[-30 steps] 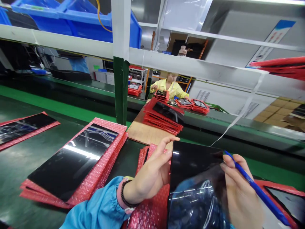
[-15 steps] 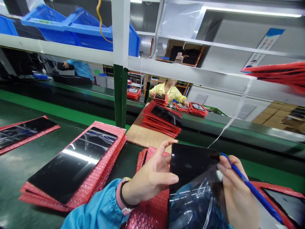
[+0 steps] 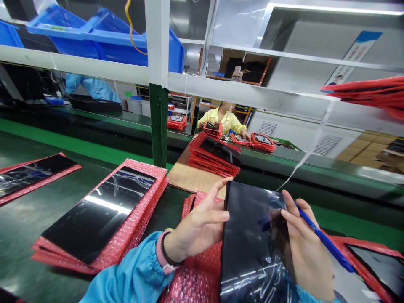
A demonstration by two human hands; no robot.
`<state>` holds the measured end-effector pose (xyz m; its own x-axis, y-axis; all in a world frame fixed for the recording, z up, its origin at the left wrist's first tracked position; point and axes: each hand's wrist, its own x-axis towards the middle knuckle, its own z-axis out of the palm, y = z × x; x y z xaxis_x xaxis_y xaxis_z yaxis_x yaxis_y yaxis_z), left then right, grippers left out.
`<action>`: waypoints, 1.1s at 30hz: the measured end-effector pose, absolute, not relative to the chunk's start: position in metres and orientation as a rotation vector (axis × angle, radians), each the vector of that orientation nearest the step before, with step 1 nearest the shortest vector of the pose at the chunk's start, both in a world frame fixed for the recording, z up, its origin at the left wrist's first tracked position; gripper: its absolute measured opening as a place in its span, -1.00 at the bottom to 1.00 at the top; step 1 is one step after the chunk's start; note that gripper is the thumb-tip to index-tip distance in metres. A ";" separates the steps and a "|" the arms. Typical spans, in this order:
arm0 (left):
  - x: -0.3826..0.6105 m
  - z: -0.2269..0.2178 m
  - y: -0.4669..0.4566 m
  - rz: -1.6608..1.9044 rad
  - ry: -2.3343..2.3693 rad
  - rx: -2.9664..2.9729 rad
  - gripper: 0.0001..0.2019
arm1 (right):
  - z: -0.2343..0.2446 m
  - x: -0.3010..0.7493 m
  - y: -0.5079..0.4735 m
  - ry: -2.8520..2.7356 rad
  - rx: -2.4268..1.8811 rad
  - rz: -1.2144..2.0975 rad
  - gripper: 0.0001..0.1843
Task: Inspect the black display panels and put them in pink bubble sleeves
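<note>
Both my hands hold up a glossy black panel [image 3: 252, 235], a tablet-sized screen reflecting the lights. My left hand [image 3: 198, 223] grips its left edge, with the fingers spread behind it and the thumb side near the top corner. My right hand [image 3: 306, 248] is at its right edge and pinches a blue pen [image 3: 325, 240] between the fingers. Below the panel lies a red bubble-wrap bag [image 3: 195, 280]. To the left of my left hand, another black panel [image 3: 97, 214] rests on a stack of red bubble-wrap bags [image 3: 148, 200].
A green workbench [image 3: 25, 223] holds more panels in red bags at far left and lower right. Beyond it are a wooden board [image 3: 192, 179] and a red stack [image 3: 214, 158]. A person in yellow [image 3: 222, 120] works opposite, under a white rail [image 3: 94, 69] with blue bins [image 3: 104, 42].
The panel has risen and tilted, with its top edge higher in view. My right hand and the pen have shifted left across it. The reflections on the panel have changed.
</note>
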<state>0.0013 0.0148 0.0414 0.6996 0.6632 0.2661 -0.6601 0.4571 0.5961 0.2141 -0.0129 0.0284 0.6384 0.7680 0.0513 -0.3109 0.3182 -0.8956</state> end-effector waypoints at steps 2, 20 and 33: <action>0.004 0.039 0.017 0.855 0.055 0.803 -0.18 | 0.028 0.211 -0.013 -0.601 -0.980 0.714 -0.53; -0.020 -0.052 0.049 0.992 0.865 0.916 -0.51 | -0.120 0.263 0.057 -0.957 -1.332 0.667 -0.72; -0.032 -0.065 0.028 1.257 1.082 1.569 -0.51 | -0.138 0.265 0.069 -1.026 -1.353 0.795 -0.69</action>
<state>-0.0322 0.0284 -0.0646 0.1276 0.9552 0.2672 0.1217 -0.2824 0.9515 0.2650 0.0689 -0.1378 0.3769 0.9179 0.1244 0.1085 0.0896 -0.9900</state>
